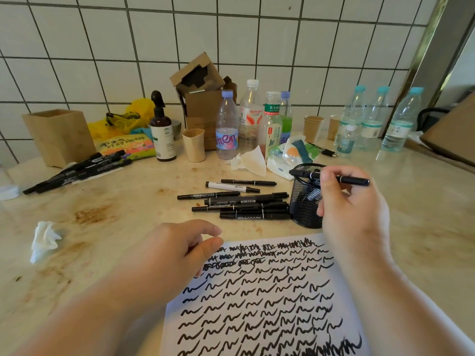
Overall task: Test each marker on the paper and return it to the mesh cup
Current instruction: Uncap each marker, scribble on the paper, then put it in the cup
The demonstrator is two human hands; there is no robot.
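Observation:
My right hand [347, 201] grips a black marker [353, 180], held level over the rim of the black mesh cup [305, 201]. Its fingers hide the marker's middle. The white paper [270, 299] lies in front of me, covered in black squiggles. My left hand [177, 250] rests at the paper's top left corner, fingers loosely curled and holding nothing. Several black markers [239, 201] lie in a loose heap just left of the cup. Another bunch of markers [77, 170] lies at the far left.
Plastic bottles [250, 119], a brown spray bottle [163, 132], paper cups [312, 128] and a cardboard box [200, 98] crowd the back by the tiled wall. A wooden box [60, 137] stands at left. Crumpled tissue [45, 240] lies on the stained counter.

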